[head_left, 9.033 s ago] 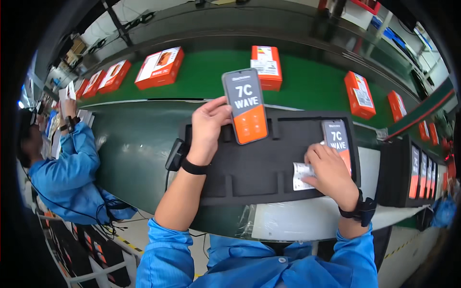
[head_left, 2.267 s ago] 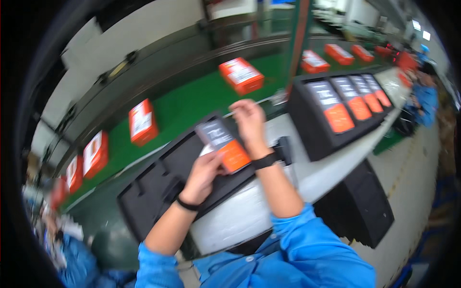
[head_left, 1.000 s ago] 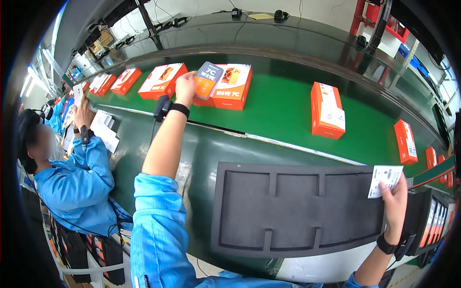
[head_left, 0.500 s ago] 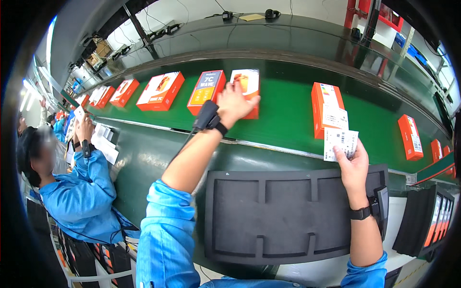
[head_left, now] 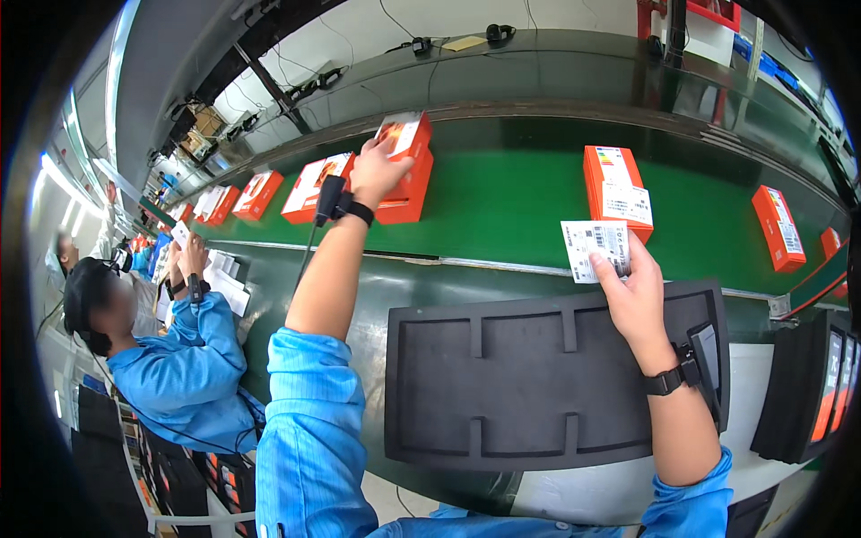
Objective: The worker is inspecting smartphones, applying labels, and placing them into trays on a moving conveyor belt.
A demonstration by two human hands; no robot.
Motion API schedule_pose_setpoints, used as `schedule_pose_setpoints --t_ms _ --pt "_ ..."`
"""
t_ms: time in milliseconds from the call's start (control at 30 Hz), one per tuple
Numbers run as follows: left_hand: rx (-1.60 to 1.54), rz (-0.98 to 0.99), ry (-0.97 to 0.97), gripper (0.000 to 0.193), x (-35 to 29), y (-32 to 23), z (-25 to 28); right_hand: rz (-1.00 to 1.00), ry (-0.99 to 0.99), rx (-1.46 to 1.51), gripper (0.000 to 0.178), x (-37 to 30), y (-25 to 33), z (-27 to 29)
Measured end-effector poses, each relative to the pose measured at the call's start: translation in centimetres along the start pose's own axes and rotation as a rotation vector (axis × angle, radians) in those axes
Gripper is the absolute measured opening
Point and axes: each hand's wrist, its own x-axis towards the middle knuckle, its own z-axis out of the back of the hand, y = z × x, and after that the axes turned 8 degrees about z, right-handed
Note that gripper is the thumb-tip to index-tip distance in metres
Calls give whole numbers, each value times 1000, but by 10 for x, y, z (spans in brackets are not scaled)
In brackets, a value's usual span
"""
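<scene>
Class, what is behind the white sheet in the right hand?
Behind the white sheet in the right hand, an orange box sits on the green belt, its upper part visible. Its lower left corner and some of the belt's near edge are covered, so unseen.

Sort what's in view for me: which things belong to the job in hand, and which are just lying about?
Likely part of the job:
orange-and-white box, at the left hand
white printed sheet, held by the right hand
black foam tray, below that hand

Apparently just lying about:
yellow pad, at the rear ledge
dark object, beside it
</scene>
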Motion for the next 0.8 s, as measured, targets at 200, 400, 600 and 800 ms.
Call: schedule_pose_setpoints --t_ms 200,400,600,800 --pt "-99 25 168 72 16 44 -23 -12 39 48 29 -3 -6 -2" --pt "159 142 214 72 -9 -7 -25 41 37 9 24 -2 -4 -1" --pt "226 191 137 76 -36 -17 -46 27 36 -3 26 -2 -8 -3" --pt "214 175 158 82 -50 -19 -69 85 85 -68 26 -4 -11 -7"
